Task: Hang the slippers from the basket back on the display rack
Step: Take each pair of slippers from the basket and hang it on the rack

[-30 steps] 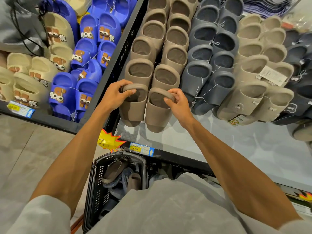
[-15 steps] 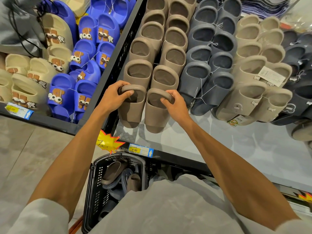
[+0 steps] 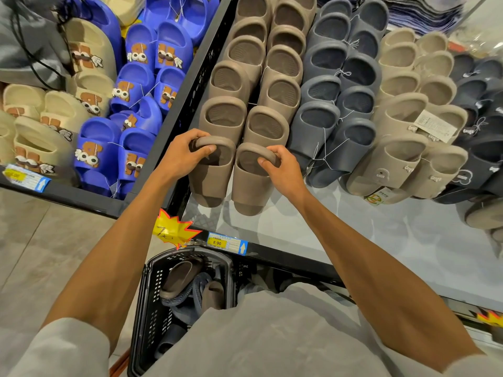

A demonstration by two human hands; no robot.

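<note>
Head view, looking down at a shop rack [image 3: 190, 85] packed with slippers.

Got the left hand [image 3: 181, 159] curled over the top band of the left slipper [image 3: 209, 183], a brown one, fingers wrapped right round the band. Same deal for the right hand [image 3: 284, 174]: closed on the band of the right slipper [image 3: 249, 194], fingertips hooked into the opening. Both held at the very bottom of the brown column [image 3: 245, 77], side by side and touching, toes pointing down, just under the last hung pair. Can't tell whether either is actually on a hook, since the hands hide that bit. Below the toes, a pale shelf [image 3: 353, 235].

Right of the brown column, a dark grey column [image 3: 334, 104] tied with white string, then beige ones [image 3: 402, 126] with a paper tag, then more dark ones at the far edge. Left of the black divider, blue slippers [image 3: 141, 91] and cream ones [image 3: 32, 110] with cartoon eyes.

Down at the shelf's front edge, a yellow star sticker [image 3: 174, 231] next to a price tag [image 3: 227, 243] reading 8.90. Right under those, a black basket [image 3: 151, 295] on the floor [image 3: 40, 240], close against the body, with a brown slipper [image 3: 181, 278] lying on top of darker ones. Part of the basket is covered by a grey shirt [image 3: 272, 336].
</note>
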